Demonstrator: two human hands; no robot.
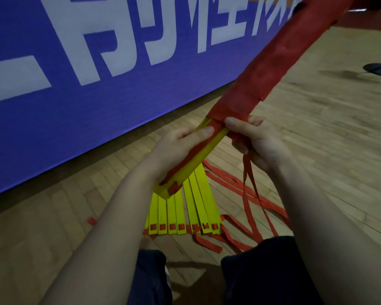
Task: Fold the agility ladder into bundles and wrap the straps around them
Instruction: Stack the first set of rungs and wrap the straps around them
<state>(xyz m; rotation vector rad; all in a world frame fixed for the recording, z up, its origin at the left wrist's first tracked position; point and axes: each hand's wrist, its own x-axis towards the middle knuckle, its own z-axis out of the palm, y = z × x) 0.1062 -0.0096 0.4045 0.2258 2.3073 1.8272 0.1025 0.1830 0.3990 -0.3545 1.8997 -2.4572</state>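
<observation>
Fingers (196,134) of the left hand (174,150) curled round the yellow bundle (198,161), likely to steady it — the right hand (255,139) gripped the red strap (251,89) tight against it. More rungs (198,205) lay on the floor (317,128) below.

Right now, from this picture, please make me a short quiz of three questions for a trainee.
1. True or false: the red wrapping covers the held bundle from end to end.
2. The other yellow rungs lie: A on the wooden floor, B on a table, C in a bag.
3. From which hand do the loose red straps hang down?
Key: 1 false, one end is bare yellow; 2 A; 3 the right hand.
</observation>
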